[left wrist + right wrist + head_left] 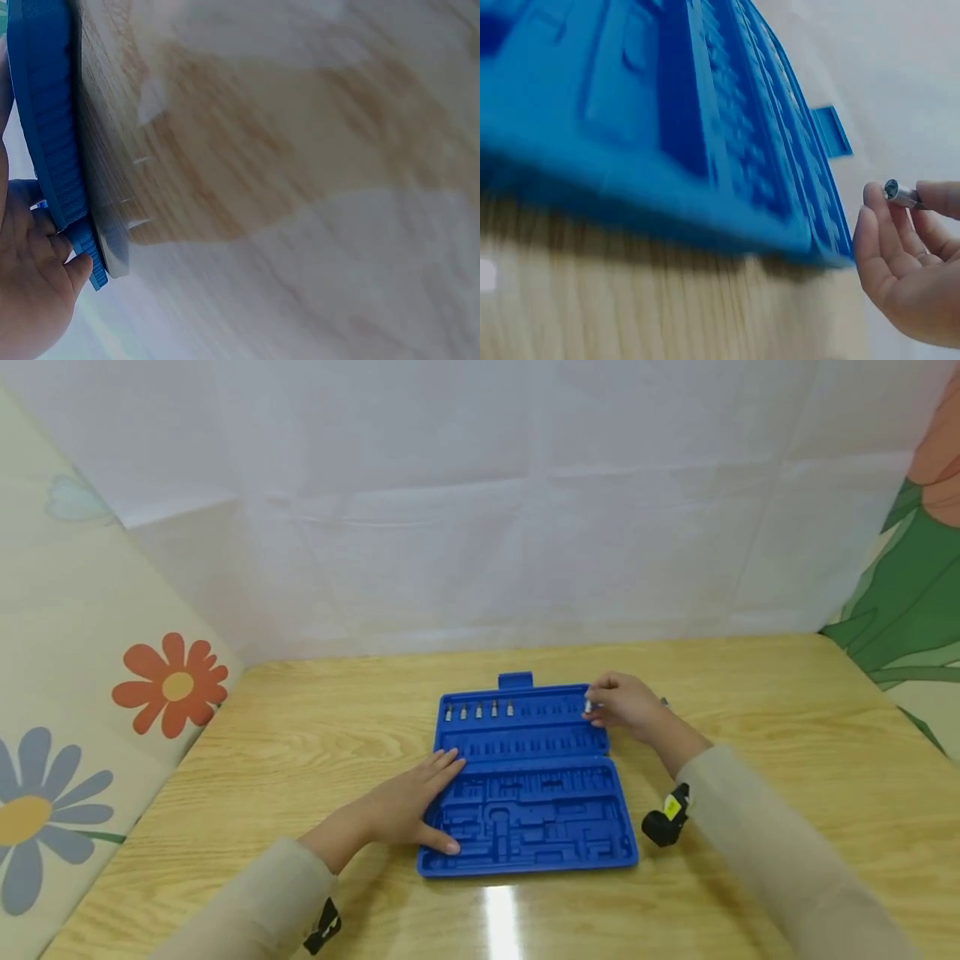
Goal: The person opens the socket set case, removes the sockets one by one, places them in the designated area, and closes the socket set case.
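Observation:
A blue plastic socket-set case (528, 867) lies unfolded on the wooden table, its moulded slots facing up. Several small metal bit sockets (480, 711) stand in a row at the left of the far half. My left hand (408, 797) rests on the case's left side with fingers spread, thumb over the near half; the left wrist view shows part of this hand (34, 292) against the case edge. At the far right corner, my right hand (628, 703) pinches a small metal socket (901, 195) between thumb and fingers, its hollow end showing in the right wrist view.
A blue latch tab (515, 680) sticks out from the far edge of the case. Behind my right wrist a small dark object (664, 702) is mostly hidden. The wooden table (337, 710) ends at a white sheet (480, 560); flower-patterned cloth hangs at both sides.

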Demonstrator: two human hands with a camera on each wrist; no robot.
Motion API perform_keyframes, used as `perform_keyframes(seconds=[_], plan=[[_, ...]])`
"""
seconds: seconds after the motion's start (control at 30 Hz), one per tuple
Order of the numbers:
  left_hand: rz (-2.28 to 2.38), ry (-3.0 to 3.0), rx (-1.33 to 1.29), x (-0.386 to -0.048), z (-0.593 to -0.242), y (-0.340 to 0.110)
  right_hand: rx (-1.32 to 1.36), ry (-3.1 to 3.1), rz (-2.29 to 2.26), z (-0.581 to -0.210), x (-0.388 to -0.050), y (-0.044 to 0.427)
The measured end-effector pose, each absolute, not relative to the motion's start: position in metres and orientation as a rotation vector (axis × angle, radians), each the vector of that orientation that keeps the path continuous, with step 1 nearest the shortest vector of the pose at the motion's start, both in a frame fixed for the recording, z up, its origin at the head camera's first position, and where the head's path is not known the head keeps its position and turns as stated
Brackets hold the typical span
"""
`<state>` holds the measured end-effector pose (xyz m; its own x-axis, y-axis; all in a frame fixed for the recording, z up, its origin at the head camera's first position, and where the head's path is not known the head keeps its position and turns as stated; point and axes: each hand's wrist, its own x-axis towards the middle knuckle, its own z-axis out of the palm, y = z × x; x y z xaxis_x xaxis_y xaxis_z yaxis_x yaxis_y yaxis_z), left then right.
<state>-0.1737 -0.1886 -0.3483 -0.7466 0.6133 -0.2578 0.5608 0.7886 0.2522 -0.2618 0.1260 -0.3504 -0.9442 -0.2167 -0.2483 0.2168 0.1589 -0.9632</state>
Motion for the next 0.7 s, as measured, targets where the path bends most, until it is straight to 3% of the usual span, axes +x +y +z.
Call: perform_keyframes(seconds=[0.7], plan=[[0.255, 2.643, 0.898, -0.176, -0.350, -0.190, 0.062, 2.439, -1.640, -0.355, -0.257, 0.225]])
